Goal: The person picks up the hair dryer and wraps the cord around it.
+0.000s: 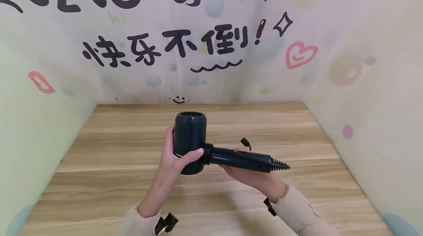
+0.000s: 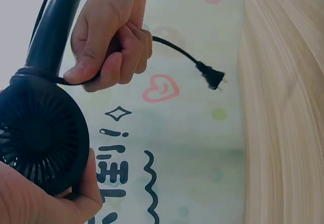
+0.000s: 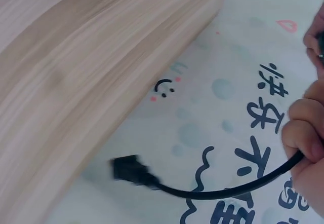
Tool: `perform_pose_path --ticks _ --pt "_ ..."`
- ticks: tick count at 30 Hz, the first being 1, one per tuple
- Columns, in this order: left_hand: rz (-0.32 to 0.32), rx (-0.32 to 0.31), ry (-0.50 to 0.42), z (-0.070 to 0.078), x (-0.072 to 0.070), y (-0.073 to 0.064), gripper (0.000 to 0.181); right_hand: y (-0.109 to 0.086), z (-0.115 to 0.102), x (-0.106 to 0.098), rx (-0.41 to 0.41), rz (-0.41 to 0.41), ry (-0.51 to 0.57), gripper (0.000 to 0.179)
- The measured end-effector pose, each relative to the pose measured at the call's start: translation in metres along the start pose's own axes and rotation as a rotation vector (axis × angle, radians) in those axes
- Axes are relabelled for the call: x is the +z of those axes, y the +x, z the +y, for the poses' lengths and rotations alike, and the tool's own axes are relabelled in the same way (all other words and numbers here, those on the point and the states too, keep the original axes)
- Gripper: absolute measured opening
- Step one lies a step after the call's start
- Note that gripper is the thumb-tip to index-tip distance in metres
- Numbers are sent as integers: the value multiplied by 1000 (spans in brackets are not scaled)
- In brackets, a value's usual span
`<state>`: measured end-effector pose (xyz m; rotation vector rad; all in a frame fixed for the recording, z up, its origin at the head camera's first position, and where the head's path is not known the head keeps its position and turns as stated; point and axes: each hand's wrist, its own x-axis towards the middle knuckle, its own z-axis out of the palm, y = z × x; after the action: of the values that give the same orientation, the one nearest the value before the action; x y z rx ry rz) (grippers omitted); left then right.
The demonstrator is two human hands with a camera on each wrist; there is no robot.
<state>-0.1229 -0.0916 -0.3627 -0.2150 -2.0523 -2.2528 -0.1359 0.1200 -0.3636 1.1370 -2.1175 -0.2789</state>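
Observation:
A dark hair dryer (image 1: 190, 133) is held up above the table, its round barrel upright and its handle (image 1: 241, 158) pointing right in the head view. My left hand (image 1: 175, 158) grips the barrel, thumb across its front. Behind the handle, my right hand (image 2: 114, 36) has its fingers curled round the black power cord (image 2: 174, 46). Several turns of cord (image 1: 208, 154) circle the neck where handle meets barrel. The cord's free end hangs past my right hand with a two-pin plug (image 2: 210, 75). The vented end (image 2: 38, 138) of the barrel faces the left wrist camera.
The wood-grain table (image 1: 115, 177) lies under both hands. A printed cloth backdrop (image 1: 211, 81) with dark lettering stands along its back edge, and pale side walls (image 1: 373, 81) flank it. Black straps (image 1: 166, 223) sit at the sleeves.

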Motion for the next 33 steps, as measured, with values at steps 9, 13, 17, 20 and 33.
perform_pose_path --ticks 9,13,17,20,33 --pt "-237 1 148 4 -9 0 76 1 9 21 83 -119 632 16" --pt "-302 -3 185 4 -10 0 79 -2 9 27 51 -108 559 19" --pt "-351 16 200 4 -12 1 80 -2 10 28 47 -68 496 33" --pt "-399 34 207 4 -13 2 82 -1 11 29 60 -30 453 40" --pt "-368 -51 404 1 -6 1 89 9 12 1 308 -186 513 24"
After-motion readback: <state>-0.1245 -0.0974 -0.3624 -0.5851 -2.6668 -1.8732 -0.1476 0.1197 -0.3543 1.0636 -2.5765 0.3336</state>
